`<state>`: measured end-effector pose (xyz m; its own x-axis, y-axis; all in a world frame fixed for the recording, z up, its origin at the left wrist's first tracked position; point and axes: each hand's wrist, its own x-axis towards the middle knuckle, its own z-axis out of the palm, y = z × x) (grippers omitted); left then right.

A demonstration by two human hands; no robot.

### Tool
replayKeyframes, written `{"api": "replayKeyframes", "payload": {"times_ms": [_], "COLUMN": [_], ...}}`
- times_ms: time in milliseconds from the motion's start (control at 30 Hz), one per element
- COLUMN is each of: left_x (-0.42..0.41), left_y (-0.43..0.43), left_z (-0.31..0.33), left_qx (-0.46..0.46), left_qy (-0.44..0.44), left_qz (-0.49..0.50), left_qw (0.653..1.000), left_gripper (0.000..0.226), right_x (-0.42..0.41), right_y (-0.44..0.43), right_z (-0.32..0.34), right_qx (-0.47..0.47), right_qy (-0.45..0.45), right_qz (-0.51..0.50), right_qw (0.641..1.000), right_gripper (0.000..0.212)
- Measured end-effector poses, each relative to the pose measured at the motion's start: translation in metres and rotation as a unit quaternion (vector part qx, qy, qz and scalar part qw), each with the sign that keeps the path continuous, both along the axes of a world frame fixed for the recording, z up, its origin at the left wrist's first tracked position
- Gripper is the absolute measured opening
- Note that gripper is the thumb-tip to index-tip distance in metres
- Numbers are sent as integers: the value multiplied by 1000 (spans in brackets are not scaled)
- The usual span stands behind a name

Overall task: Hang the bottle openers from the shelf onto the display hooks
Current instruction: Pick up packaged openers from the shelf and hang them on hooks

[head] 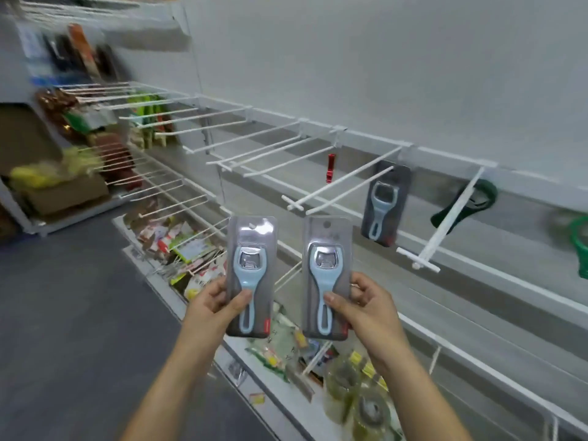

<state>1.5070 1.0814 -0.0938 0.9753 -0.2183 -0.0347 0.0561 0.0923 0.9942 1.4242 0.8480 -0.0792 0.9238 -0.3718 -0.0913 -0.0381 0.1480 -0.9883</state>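
My left hand (216,300) grips the left opener (251,275) low on its card, thumb across the front on the blue handle, fingers behind. My right hand (359,300) grips the right opener (327,275) the same way, with the thumb on the handle and fingertips curled round the card's right edge. Both cards stand upright side by side with a gap between them, hang holes at the top, on no hook. Each one is a pale blue opener with a metal head, sealed under clear plastic on a grey card.

Under my hands the shelf (203,316) holds loose packets (356,396) in green and yellow wrappers, too blurred to read. The grey floor (63,313) lies to the left.

Further off, white hooks (346,183) jut from a rail on the wall (381,58). One carries a hung opener (385,202) of the same kind, far back near the rail — up and to the right of my right opener. Left of it a small red opener (331,168) hangs below the rail. To the right a dark green opener (464,202) hangs behind another hook (445,224). At the right edge sits a green ring (580,246), cut off — I cannot tell what it is. Far left, more hooks hold blurred goods (73,122)
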Motion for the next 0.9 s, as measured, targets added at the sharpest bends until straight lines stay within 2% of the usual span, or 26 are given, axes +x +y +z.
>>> {"api": "replayKeyframes", "payload": {"times_ms": [200, 233, 300, 433, 467, 533, 567, 900], "left_x": [53, 60, 73, 88, 92, 98, 101, 101], "left_y": [-45, -51, -58, -55, -51, -41, -36, -12], "left_z": [-17, -19, -24, -25, -26, -24, -24, -13], "left_qx": [-29, -32, -31, -25, -18, -7, -1, -39], "left_qy": [26, 30, 35, 33, 34, 42, 43, 41], "left_qz": [-111, -128, -169, -258, -277, -306, -307, -303], "left_qw": [993, 991, 985, 965, 960, 951, 951, 951], "left_gripper": [44, 52, 67, 77, 66, 28, 23, 24], "right_x": [-4, -6, -11, -17, -18, -19, -20, -26], "right_y": [-11, -10, -3, 25, 34, 54, 63, 112], "right_z": [-8, -8, -7, -6, -6, -7, -8, 4], "right_qx": [7, 4, 7, 8, 8, -1, -8, -26], "right_qy": [-1, 0, 0, 1, 0, 2, 4, 7], "right_qz": [-119, -142, -190, -284, -303, -324, -330, -326], "right_qw": [993, 990, 982, 959, 953, 946, 944, 945], "right_gripper": [29, 28, 28, 27, 26, 26, 27, 30]}}
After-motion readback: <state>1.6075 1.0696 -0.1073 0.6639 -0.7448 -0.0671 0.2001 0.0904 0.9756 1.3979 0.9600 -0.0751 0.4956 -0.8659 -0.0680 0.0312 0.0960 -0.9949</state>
